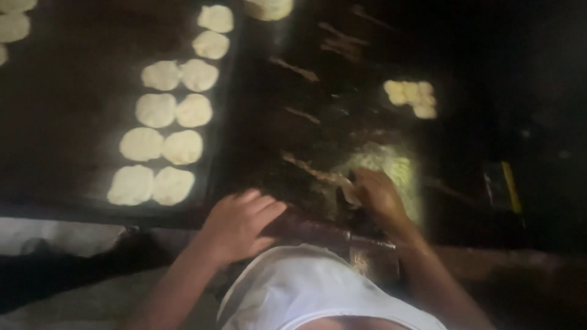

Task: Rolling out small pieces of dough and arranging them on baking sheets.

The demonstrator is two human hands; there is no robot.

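Pale dough piece (351,194), small and flattish, pinched in grip of right hand (378,194), low over dark worktop (293,153) beside greenish-lit patch; shape blurred. Left hand (239,223) flat, fingers spread, pressing on dark brown worktop edge, just beside the dough piece.

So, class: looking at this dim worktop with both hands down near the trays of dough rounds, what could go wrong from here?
1. The scene is very dark, so the right hand, working by the pale pile, could easily misjudge its grip.
2. The dough rounds lie touching in pairs on the dark tray; they may stick together.
3. The left hand rests near the tray's edge and might nudge it.
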